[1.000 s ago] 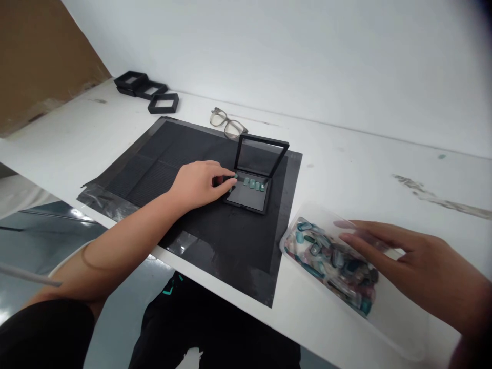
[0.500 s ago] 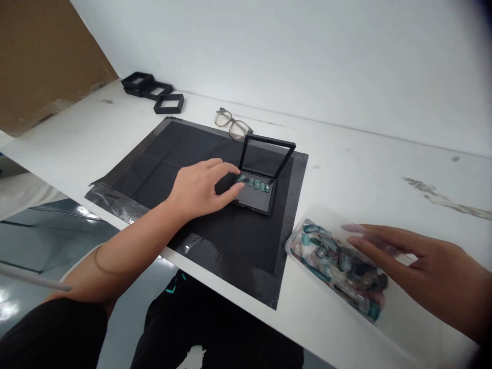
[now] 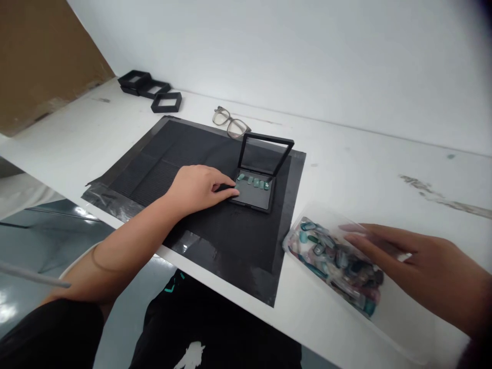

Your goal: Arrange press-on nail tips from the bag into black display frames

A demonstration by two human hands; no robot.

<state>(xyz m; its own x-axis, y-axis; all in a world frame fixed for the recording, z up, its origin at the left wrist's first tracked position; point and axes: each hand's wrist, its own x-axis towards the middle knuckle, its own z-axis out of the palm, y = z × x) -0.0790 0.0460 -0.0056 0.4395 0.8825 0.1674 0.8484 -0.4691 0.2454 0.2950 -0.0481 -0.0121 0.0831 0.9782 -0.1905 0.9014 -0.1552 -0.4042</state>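
My left hand (image 3: 203, 187) is at the left edge of a small black display case (image 3: 249, 200). Its thumb and index finger are nearly together there, seemingly pinching the rim. The case lies open, its windowed lid (image 3: 266, 154) tilted up at the back. A row of several green pieces shaped like press-on nails (image 3: 256, 182) lies inside. My right hand (image 3: 426, 266) holds the far wall of a clear plastic box (image 3: 307, 264) between thumb and finger. Mixed teal, dark and pinkish nails (image 3: 340, 259) fill the box, which looks tilted.
Under the case a black mat (image 3: 161, 154) is taped to the white table (image 3: 326, 179). Eyeglasses (image 3: 230, 123) rest behind the mat. Several black frames (image 3: 167, 102) sit at the back left. A white wall (image 3: 288, 56) rises behind the table.
My left thumb and index finger have come closer together and moved down from around the leftmost nail to the case's left edge. The right hand and box look almost unchanged.
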